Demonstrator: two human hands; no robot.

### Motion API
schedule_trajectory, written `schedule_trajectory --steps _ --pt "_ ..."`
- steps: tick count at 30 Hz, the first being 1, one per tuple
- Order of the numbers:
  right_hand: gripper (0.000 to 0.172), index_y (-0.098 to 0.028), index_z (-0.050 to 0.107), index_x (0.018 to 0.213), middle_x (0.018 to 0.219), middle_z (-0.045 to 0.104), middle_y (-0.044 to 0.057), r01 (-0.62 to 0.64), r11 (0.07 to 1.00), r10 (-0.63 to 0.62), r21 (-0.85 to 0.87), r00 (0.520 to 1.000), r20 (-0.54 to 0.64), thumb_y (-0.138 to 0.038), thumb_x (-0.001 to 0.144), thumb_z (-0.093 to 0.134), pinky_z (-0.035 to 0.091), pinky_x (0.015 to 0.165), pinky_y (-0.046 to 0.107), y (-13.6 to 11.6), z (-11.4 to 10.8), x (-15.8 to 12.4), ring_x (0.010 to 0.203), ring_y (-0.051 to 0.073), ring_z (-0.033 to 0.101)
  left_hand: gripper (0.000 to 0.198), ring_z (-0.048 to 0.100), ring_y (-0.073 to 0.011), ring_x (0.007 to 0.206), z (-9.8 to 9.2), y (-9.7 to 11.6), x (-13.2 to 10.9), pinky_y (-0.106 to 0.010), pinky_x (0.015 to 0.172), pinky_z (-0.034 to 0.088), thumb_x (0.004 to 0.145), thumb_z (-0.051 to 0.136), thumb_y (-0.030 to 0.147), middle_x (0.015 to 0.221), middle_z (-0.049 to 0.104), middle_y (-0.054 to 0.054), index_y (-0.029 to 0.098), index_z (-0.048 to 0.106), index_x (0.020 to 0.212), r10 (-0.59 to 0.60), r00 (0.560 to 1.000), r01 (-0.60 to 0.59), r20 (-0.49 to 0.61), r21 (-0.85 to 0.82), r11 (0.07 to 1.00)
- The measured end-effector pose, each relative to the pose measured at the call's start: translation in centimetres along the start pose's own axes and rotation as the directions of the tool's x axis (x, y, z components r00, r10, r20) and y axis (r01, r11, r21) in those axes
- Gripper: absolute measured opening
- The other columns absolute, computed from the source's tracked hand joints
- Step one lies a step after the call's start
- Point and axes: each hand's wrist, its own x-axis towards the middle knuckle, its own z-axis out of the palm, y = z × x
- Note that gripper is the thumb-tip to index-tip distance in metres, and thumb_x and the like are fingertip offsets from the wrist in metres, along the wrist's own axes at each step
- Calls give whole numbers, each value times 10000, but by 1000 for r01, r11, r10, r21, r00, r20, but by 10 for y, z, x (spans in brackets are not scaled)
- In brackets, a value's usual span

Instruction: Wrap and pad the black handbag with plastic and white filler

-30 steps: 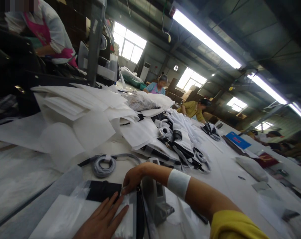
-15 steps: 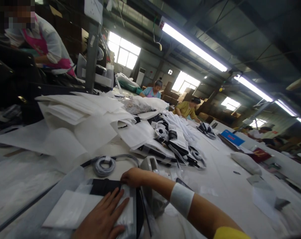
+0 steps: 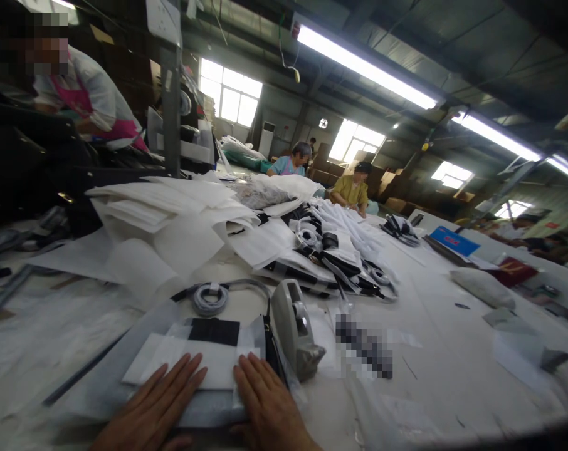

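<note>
The left hand lies palm down, fingers straight and close together, slanting away and to the right across the near-left part of one wrapped package. The right hand mirrors it at the near-right part, fingers slanting left; the two hands are apart, spread flat and not clamped on anything. The package lies flat on the white table under the fingers, its black part showing beyond one white sheet. Counting from left to right: one co-worker in a pink apron; a heap of white paper, its layers overlapping too much to count; one coiled strap just beyond the package; one tape dispenser near the right hand; two more co-workers farther back, one in blue, one in mustard; and one blue box.
</note>
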Motion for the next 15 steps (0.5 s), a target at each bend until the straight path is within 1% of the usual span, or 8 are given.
schedule_trajectory --steps 2,5,8,9,10,12,14,15 --pt "790 -163 240 1551 1579 326 131 -10 1000 9 -27 1000 -14 -325 883 629 300 1193 519 -1 6 2 1471 321 265 683 486 -210 1348 2 2 -7 -300 1166 302 912 557 540 1468 520 -71 185 410 1478 -26 999 26 20 -12 1000" --pt "830 -191 251 1551 1564 363 127 -23 999 26 48 998 -58 -419 861 651 297 1181 573 -4 -7 2 1450 348 310 690 502 -186 1334 -5 -2 -8 -263 1108 396 904 596 500 1477 511 -45 223 375 1496 -62 995 70 82 -96 993" --pt "696 -192 295 1539 1572 351 120 -237 945 283 225 938 -198 -428 928 532 311 1179 554 -5 -17 -10 1455 335 304 572 486 -189 1349 -21 -25 -10 -308 1134 388 943 531 454 1487 501 -4 281 410 1474 -317 944 330 95 -180 927" --pt "649 -180 316 1531 1576 343 115 -340 886 418 316 880 -224 -426 953 478 307 1185 535 -4 -17 -14 1461 322 294 541 459 -213 1371 -26 -36 -12 -356 1158 360 956 484 459 1496 490 -13 270 433 1461 -464 879 477 112 -190 858" --pt "626 -170 340 1521 1575 345 109 -434 799 549 416 809 -211 -441 965 439 300 1192 514 -2 -16 -17 1464 309 292 539 435 -242 1387 -30 -49 -14 -404 1172 336 963 438 481 1502 482 -32 247 454 1449 -605 781 624 155 -192 757" --pt "663 -158 382 1500 1555 386 97 -550 592 726 589 682 -92 -525 951 427 286 1202 472 3 -12 -19 1454 289 319 605 444 -294 1376 -32 -75 -17 -455 1160 340 958 372 538 1482 500 -78 185 475 1438 -775 539 842 330 -178 510" --pt "777 -133 391 1493 1526 432 105 -587 423 783 690 620 48 -625 896 456 291 1201 428 9 -9 -15 1434 280 361 651 499 -331 1323 -27 -96 -18 -461 1125 385 936 381 568 1425 555 -106 147 508 1417 -778 349 937 522 -166 309" --pt "835 -118 385 1495 1506 460 115 -594 365 791 717 604 98 -664 868 464 294 1198 408 13 -10 -10 1423 278 383 657 521 -344 1299 -23 -104 -18 -464 1116 394 924 403 570 1393 582 -117 131 535 1394 -753 296 955 588 -166 246"
